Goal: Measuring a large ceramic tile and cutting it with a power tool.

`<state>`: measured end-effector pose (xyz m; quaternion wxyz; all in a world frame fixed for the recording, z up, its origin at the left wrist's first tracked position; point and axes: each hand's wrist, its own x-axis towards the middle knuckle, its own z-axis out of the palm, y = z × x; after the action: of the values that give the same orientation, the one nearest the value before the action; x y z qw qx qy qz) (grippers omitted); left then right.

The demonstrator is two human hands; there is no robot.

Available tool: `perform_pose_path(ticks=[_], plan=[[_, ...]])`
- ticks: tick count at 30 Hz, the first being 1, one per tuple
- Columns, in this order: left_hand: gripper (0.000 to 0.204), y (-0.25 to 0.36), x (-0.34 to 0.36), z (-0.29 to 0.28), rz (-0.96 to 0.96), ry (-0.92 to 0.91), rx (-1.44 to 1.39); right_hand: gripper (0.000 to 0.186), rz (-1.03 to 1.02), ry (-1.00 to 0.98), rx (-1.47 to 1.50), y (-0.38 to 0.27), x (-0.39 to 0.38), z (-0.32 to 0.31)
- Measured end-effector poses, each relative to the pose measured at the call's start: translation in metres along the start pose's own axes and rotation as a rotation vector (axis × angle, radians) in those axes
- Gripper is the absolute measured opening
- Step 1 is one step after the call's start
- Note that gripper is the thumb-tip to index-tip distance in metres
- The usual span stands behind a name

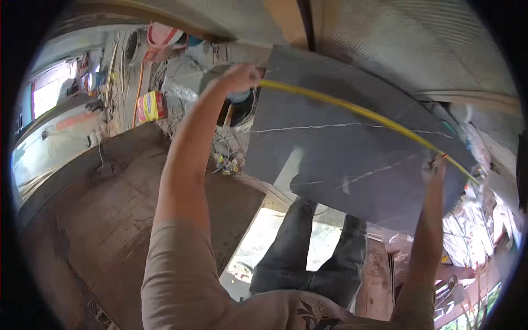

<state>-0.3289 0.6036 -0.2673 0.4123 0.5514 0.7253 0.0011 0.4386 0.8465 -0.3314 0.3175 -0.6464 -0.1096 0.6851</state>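
Note:
A yellow tape measure blade [352,106] stretches across a dark grey stone slab [330,151] with thin white veins. My left hand [242,78] is closed on the blade's left end, beside the slab's upper left edge. Further right, the fingers of my right hand [434,166] are closed at the blade, which runs on past them to the slab's right edge. A small dark and reddish detail shows at those fingers, too small to name. The tape's case cannot be made out.
A brown board-like surface [110,214] lies at the left. Beyond it are a red and yellow bag [151,106] and a dark bucket [242,113], partly behind my left hand. Crumpled plastic sheeting [467,236] is at the right. My legs [286,242] stand against the slab's near side.

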Motion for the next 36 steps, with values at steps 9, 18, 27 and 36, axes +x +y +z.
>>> perform_pose_path(ticks=[9, 18, 27, 36], plan=[[0.043, -0.055, 0.131, -0.066, -0.296, -0.187, -0.068, 0.020, -0.053, -0.261, -0.026, -0.007, 0.135, 0.107], [0.029, -0.107, 0.156, -0.018, -0.139, 0.129, 0.204, 0.025, -0.043, -0.380, -0.028, -0.004, 0.136, 0.092], [0.036, -0.123, 0.158, -0.020, -0.162, 0.177, 0.159, 0.023, -0.083, -0.360, -0.124, -0.006, 0.140, 0.096], [0.036, -0.117, 0.146, -0.030, -0.203, 0.120, 0.139, 0.023, -0.057, -0.231, -0.122, 0.005, 0.132, 0.110]])
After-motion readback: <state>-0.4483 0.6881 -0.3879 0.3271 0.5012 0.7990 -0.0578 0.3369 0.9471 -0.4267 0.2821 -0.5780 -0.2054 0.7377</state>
